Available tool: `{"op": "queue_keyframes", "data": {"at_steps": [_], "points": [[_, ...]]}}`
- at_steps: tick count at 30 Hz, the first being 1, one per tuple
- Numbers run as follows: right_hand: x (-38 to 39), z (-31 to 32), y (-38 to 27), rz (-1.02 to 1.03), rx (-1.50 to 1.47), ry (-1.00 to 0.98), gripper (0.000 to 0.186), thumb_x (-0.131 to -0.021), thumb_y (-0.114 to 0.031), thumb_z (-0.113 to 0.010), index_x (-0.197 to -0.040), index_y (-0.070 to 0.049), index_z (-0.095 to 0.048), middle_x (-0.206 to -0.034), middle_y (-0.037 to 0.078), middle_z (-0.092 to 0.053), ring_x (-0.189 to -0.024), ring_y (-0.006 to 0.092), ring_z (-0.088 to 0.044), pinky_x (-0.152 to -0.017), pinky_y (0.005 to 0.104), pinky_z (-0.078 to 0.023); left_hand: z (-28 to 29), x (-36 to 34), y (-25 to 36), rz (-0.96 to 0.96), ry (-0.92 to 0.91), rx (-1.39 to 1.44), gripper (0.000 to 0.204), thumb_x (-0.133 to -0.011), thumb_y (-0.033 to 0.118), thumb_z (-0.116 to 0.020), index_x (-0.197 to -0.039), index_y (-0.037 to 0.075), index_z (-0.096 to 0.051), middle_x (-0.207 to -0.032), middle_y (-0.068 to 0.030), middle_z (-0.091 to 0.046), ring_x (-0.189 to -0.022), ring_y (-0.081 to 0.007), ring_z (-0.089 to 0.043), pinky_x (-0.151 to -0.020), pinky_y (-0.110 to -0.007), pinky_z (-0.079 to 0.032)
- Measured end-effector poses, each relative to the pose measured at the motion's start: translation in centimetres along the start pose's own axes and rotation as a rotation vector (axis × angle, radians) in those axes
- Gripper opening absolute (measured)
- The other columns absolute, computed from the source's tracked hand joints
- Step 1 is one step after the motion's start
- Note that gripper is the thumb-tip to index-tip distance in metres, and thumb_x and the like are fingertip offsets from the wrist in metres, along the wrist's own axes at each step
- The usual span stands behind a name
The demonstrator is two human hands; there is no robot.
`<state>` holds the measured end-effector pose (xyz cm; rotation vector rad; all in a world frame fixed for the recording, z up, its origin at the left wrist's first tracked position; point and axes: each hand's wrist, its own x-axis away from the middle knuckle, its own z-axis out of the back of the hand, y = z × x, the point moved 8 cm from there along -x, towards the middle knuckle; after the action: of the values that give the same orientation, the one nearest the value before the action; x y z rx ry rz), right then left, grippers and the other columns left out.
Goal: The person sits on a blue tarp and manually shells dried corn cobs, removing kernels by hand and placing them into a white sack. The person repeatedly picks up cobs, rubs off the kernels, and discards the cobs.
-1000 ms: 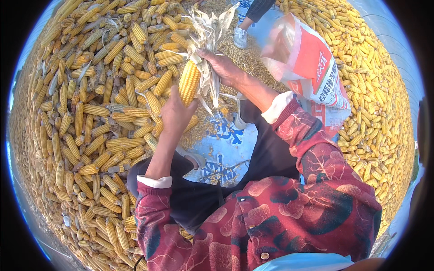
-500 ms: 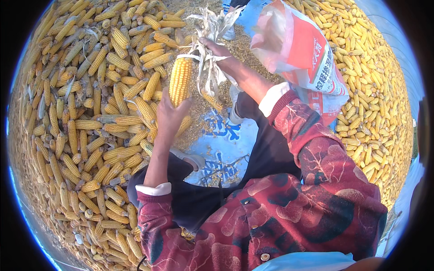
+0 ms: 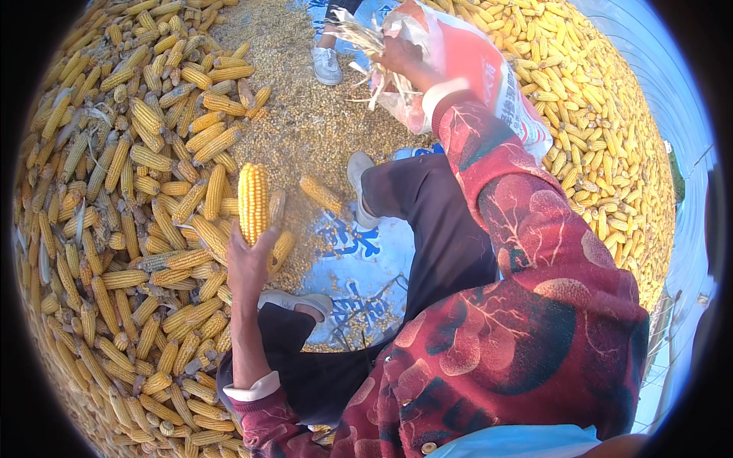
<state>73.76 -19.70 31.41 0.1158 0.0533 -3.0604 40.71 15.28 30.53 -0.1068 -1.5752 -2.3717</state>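
Upright in my left hand [image 3: 248, 259] is a husked yellow ear of corn [image 3: 253, 197], gripped round its lower end by fingers and thumb. My right hand [image 3: 402, 56] is stretched far forward, closed on a bunch of dry pale corn husks [image 3: 366, 40]. It is at the mouth of a red and white woven sack [image 3: 477, 69], and some husk strips hang down in front of the sack. How the right fingers close is partly hidden by the husks and the back of the hand.
Husked ears lie in a large heap [image 3: 145, 229] on the left and another heap [image 3: 603, 153] on the right. Loose kernels [image 3: 282, 99] cover the ground between, over a blue printed sheet [image 3: 336, 267]. One ear [image 3: 321, 195] lies near my shoe. Another person's shoe [image 3: 327, 66] stands ahead.
The husks have come away from the ear. My right hand has carried them forward and right to the sack, while my left hand has moved left and slightly lower with the bare ear.
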Motion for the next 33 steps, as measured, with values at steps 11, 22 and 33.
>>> {"op": "queue_keyframes", "data": {"at_steps": [11,22,33], "points": [[6.4,3.1,-2.4,0.287,-0.505,-0.156,0.048,-0.081,-0.035,-0.054,-0.115,-0.001,-0.052,-0.084,0.015,-0.064,-0.077,0.0214,-0.064,-0.071,0.0341,-0.048,-3.2,-3.4,-4.0,-0.012,-0.125,-0.645,0.069,-0.073,0.039,-0.061,-0.123,-0.002,-0.038,-0.089,-0.0274,-0.062,-0.086,-0.039,-0.061,-0.078,-0.045,-0.046],[21.7,3.7,-19.1,0.886,-0.434,-0.656,0.034,-0.079,-0.021,-0.06,-0.109,-0.005,-0.055,-0.084,0.011,-0.062,-0.075,0.021,-0.06,-0.068,0.0334,-0.047,11.1,-13.2,-21.2,0.33,0.519,-0.478,0.063,-0.076,0.031,-0.061,-0.13,0.006,-0.037,-0.123,-0.0246,-0.039,-0.107,-0.0409,-0.048,-0.089,-0.045,-0.043],[17.4,0.1,-15.7,0.395,-0.605,-0.938,0.034,-0.08,-0.017,-0.056,-0.11,-0.003,-0.056,-0.082,0.005,-0.058,-0.071,0.0125,-0.054,-0.064,0.0251,-0.043,12.9,-22.3,-28.8,0.505,0.157,-0.403,0.082,-0.069,0.041,-0.068,-0.131,-0.002,-0.036,-0.124,-0.0294,-0.043,-0.115,-0.0379,-0.047,-0.095,-0.039,-0.04]]}}
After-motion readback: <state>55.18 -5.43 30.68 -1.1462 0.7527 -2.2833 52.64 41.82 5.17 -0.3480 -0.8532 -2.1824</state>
